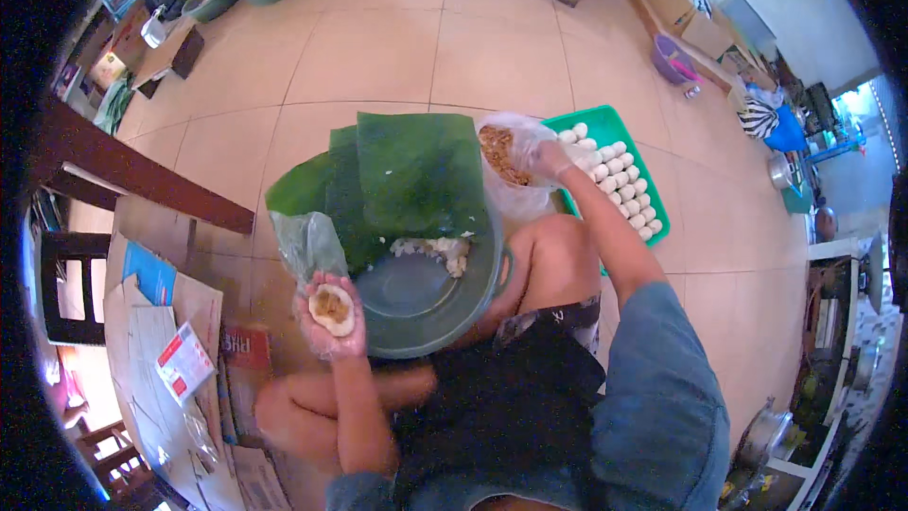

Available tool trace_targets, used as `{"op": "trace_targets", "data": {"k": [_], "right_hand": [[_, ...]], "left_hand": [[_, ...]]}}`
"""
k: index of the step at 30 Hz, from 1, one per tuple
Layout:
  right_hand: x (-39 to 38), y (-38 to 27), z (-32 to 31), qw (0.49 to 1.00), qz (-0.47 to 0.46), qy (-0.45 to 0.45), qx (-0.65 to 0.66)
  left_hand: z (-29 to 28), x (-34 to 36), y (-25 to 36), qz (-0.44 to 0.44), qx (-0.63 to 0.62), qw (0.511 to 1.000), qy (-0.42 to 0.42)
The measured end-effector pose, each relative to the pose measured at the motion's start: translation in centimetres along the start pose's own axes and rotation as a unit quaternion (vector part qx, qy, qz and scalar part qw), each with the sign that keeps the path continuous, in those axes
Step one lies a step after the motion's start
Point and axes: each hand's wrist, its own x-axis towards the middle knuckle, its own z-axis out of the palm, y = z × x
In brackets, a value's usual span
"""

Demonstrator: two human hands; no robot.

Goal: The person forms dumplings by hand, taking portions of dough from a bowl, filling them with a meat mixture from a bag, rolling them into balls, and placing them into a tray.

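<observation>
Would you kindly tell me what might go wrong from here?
If the left hand tilts, the loose brown filling may slide off the white patty on its palm. The right hand is at a soft, open plastic bag, so a tug could spill its brown shreds. The green tray of white balls sits close beside that bag, so stray shreds might land there.

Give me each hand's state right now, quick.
Left hand: open, palm up, white patty with brown filling resting on it.
Right hand: at the plastic bag; grip can't be told.
</observation>
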Motion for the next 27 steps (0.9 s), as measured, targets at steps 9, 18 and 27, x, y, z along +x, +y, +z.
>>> {"op": "trace_targets", "data": {"k": [9, 18, 27], "right_hand": [[1.8, -2.8, 6.1, 0.986, 0.06, -0.027, 0.153], [3.1, 8.4, 2.1, 0.996, 0.059, 0.068, 0.015], [5.4, -6.0, 3.6, 0.958, -0.144, 0.073, -0.238]], "left_hand": [[-0.8, 1.4, -0.6, 0.014, -0.027, 0.997, 0.077], [-0.4, 1.4, -4.2, -0.059, -0.083, 0.995, 0.014], [-0.6, 0.7, -1.9, -0.022, -0.045, 0.997, 0.065]]}}
